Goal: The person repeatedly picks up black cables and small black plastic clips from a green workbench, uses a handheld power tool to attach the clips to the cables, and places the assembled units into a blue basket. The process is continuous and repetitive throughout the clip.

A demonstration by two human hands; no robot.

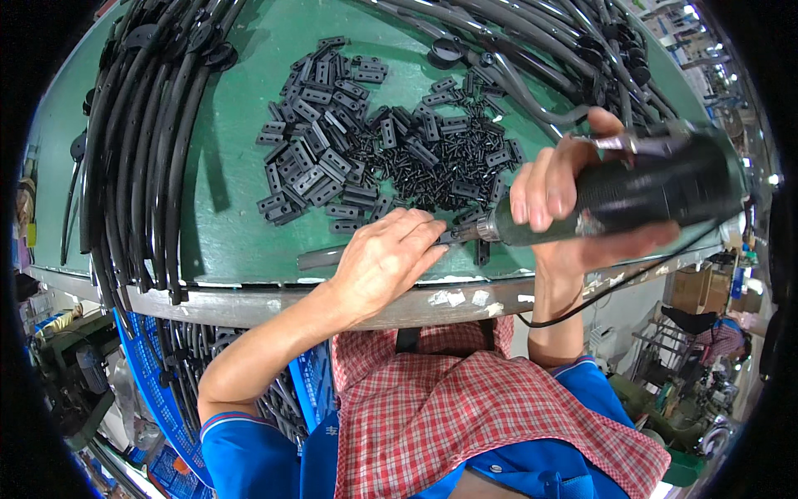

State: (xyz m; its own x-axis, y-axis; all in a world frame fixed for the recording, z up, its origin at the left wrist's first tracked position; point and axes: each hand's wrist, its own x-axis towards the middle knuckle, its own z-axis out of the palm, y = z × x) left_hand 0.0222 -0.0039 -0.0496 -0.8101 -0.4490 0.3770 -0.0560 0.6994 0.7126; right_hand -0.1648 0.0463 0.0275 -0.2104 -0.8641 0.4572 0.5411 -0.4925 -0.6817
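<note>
My left hand (389,254) is closed on a dark tube (320,259), whose end sticks out to the left of my palm. Beside its fingertips a small black block (449,237) meets the tip of a power screwdriver (640,187). Around the body of this dark green, corded tool my right hand (549,187) is wrapped, holding it nearly level; the tool's rear is blurred. Just beyond both hands lie a heap of black slotted blocks (312,179) and a pile of small dark screws (436,175). My fingers hide part of the tube.
Bundles of black bent tubes (154,158) lie at the left of the green table (237,241), with more tubes (540,50) at the far right. The screwdriver's black cord (611,285) hangs over the front edge. Below left stands a blue crate (150,366) holding tubes.
</note>
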